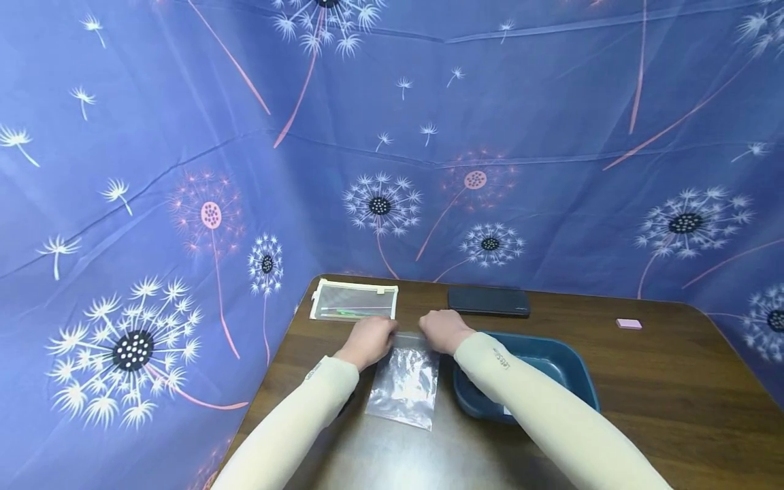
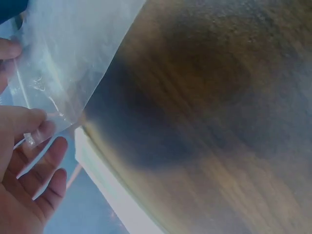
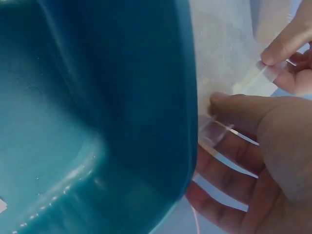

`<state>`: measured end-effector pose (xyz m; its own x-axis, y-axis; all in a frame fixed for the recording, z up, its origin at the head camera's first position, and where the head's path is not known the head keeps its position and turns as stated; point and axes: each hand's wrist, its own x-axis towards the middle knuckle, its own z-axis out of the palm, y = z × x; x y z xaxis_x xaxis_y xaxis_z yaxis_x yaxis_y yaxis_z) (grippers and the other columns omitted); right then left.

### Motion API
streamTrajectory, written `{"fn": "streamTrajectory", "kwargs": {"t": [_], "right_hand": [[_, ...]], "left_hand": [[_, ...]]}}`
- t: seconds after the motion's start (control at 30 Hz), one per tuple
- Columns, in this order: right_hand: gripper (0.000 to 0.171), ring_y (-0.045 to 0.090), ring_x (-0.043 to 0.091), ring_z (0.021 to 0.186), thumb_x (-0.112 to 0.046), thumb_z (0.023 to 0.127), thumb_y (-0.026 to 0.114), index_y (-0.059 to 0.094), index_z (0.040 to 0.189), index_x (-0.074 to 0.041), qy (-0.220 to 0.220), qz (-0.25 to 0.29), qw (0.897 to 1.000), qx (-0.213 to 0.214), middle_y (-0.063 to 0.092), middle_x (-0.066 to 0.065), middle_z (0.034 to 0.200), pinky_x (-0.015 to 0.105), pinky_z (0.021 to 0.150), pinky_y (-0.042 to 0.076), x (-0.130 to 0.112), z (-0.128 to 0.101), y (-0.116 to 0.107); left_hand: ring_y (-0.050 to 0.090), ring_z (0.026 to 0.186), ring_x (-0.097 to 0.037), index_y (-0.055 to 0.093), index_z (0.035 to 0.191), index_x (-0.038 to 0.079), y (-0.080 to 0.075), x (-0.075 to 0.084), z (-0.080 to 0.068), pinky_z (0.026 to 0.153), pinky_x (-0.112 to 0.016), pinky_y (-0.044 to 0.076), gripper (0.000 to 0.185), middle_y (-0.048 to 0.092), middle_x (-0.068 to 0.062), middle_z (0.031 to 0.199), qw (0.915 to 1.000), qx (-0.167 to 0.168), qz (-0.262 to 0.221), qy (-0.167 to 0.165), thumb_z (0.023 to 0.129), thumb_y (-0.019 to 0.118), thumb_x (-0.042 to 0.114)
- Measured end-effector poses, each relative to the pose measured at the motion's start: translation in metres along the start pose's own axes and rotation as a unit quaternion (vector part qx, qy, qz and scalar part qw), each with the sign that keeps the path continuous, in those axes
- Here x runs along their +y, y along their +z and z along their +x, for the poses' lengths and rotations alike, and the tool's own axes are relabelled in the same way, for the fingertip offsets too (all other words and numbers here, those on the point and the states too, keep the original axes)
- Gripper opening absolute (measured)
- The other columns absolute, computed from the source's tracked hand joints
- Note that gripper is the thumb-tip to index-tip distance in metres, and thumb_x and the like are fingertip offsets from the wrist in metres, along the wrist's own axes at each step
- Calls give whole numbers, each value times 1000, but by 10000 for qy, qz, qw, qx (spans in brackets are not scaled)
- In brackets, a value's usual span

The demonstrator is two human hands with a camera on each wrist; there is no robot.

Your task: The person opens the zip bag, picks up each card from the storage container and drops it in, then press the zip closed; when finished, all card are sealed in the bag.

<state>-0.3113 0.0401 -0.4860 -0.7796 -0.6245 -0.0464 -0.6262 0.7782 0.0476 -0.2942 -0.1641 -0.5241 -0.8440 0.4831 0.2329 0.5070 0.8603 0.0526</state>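
Observation:
A clear plastic zip bag [image 1: 405,381] lies on the brown wooden table [image 1: 674,388] in front of me. My left hand [image 1: 369,339] pinches the bag's far left corner, thumb on the plastic [image 2: 44,73] in the left wrist view. My right hand [image 1: 444,329] pinches the far right corner; in the right wrist view its thumb [image 3: 239,109] presses the bag's sealed edge [image 3: 229,73] beside the tray wall. Both arms wear cream sleeves.
A dark teal tray [image 1: 551,361] sits right of the bag, under my right forearm. A mesh zip pouch [image 1: 354,301] with a green item lies at the far left corner, a dark flat case [image 1: 488,301] behind, a pink eraser [image 1: 629,324] far right. Blue dandelion cloth surrounds the table.

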Motion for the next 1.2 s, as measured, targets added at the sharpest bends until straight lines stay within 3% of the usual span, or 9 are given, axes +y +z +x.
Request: {"fn": "streamTrajectory", "kwargs": {"t": [0.13,0.27,0.53,0.93,1.07,1.2], "right_hand": [[29,55,18,58,-6,89,75,57,69,-17,-183,558,9968,535,60,-2,67,43,57,50,6,-11,-8],[28,44,12,56,-5,90,74,58,71,-19,-425,802,9891,1160,54,-6,65,35,53,42,9,-25,-17],[15,57,8,61,-12,90,80,70,81,-19,-507,886,9677,2307,63,-8,75,32,56,50,3,-57,-31],[11,53,8,66,-12,88,79,71,84,-18,-490,1118,9313,3433,60,-10,79,32,59,49,-18,-98,-49],[11,53,8,64,-8,87,77,70,83,-16,-656,1133,9168,3772,61,-8,78,31,57,50,-23,-104,-48],[12,57,8,64,-7,86,75,69,84,-16,-636,1189,9100,3922,62,-8,80,31,54,50,-26,-109,-44]], "left_hand": [[58,62,-13,62,76,17,-13,2,-4,59,-34,51,22,59,6,72,9990,359,-253,78,91,70,3],[61,66,-11,66,76,18,-25,3,-6,65,-33,53,21,61,7,75,9966,736,-190,318,88,72,2],[63,79,-14,72,84,19,-63,16,-16,69,-32,48,13,67,9,84,9927,1091,-71,508,91,77,10],[64,91,-18,75,92,14,-94,36,-32,78,-38,50,9,70,6,94,9642,2413,-821,731,88,78,8],[64,92,-19,75,95,14,-98,41,-35,82,-40,51,10,70,5,98,9580,2589,-1093,578,88,79,9],[64,97,-20,72,112,9,-95,46,-38,83,-39,52,29,66,-1,113,9484,2618,-1790,20,85,84,10]]}}
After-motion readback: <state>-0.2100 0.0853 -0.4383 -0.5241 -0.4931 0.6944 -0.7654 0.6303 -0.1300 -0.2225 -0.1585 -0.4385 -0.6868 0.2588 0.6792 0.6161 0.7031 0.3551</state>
